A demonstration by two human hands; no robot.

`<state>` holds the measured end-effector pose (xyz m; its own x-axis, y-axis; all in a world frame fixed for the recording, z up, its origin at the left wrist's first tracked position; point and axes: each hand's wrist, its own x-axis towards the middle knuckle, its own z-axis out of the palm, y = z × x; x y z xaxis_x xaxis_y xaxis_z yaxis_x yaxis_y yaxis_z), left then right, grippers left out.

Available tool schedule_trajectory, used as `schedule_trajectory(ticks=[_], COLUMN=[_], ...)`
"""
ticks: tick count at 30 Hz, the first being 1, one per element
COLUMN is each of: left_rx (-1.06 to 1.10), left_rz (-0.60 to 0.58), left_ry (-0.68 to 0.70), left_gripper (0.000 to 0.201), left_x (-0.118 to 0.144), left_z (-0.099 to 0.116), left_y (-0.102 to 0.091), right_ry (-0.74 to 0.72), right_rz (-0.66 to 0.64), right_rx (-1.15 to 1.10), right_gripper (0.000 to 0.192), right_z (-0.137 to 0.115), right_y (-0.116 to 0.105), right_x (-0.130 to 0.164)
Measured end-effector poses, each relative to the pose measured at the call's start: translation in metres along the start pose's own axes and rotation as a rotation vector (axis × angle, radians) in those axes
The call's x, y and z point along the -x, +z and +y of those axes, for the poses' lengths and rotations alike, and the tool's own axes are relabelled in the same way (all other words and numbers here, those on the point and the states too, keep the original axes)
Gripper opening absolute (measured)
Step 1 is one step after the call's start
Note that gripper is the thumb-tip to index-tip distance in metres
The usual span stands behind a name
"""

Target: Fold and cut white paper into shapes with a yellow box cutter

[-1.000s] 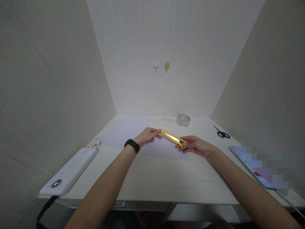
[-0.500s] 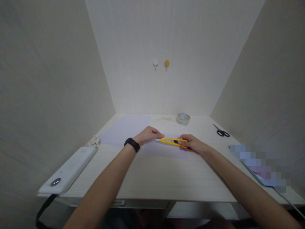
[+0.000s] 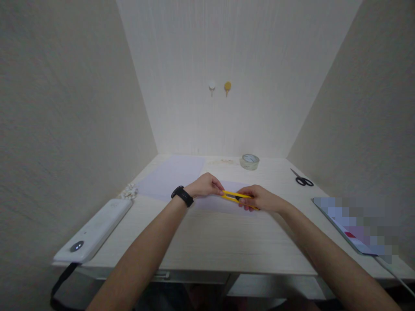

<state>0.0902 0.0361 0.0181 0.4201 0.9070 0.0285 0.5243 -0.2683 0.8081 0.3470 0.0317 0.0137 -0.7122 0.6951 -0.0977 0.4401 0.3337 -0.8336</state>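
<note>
1. At the far left edge of the pale wooden worktop (image 3: pixel 207 242) lies a long white power strip (image 3: pixel 94 231), with a dark cord hanging from its near end.
2. Just beyond the strip's far end sits a small white crumpled clump (image 3: pixel 129 191); what it is cannot be told.
3. A pale lilac sheet of paper (image 3: pixel 171 175) lies flat toward the back left of the worktop, and a second pale sheet (image 3: pixel 223 203) lies under the two hands.
4. The left hand (image 3: pixel 205 186), with a black band (image 3: pixel 182 196) on its wrist, has its fingers curled and pinched on the left tip of a yellow utility knife (image 3: pixel 234 197).
5. The knife lies nearly level, low over the second sheet near the middle of the worktop, spanning the gap between both hands; whether it touches the paper cannot be told.
6. The right hand (image 3: pixel 259 198) is closed round the knife's right end, thumb on top near the dark slider.
7. A roll of clear tape (image 3: pixel 249 161) stands at the back, right of centre.
8. Black-handled scissors (image 3: pixel 302 179) lie further right, well apart from the hands.
9. On the back wall hang a white hook (image 3: pixel 212 86) and a yellow hook (image 3: pixel 227 86), side by side.
</note>
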Motion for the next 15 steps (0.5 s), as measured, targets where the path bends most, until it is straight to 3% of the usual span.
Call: schedule_trajectory(ticks=[4, 8, 15], left_rx=[-0.027, 0.004, 0.046], left_rz=[-0.054, -0.052, -0.056], left_ry=[0.029, 0.03, -0.01], left_gripper=[0.023, 0.025, 0.022], left_x=[0.0, 0.002, 0.004], left_z=[0.002, 0.003, 0.006], left_y=[-0.003, -0.006, -0.01], right_ry=[0.012, 0.058, 0.102], right_rz=[-0.031, 0.103, 0.341], right_rx=[-0.012, 0.091, 0.533], right_gripper=[0.034, 0.04, 0.055], right_z=[-0.004, 0.003, 0.005], right_y=[-0.002, -0.005, -0.009], right_x=[0.007, 0.01, 0.014])
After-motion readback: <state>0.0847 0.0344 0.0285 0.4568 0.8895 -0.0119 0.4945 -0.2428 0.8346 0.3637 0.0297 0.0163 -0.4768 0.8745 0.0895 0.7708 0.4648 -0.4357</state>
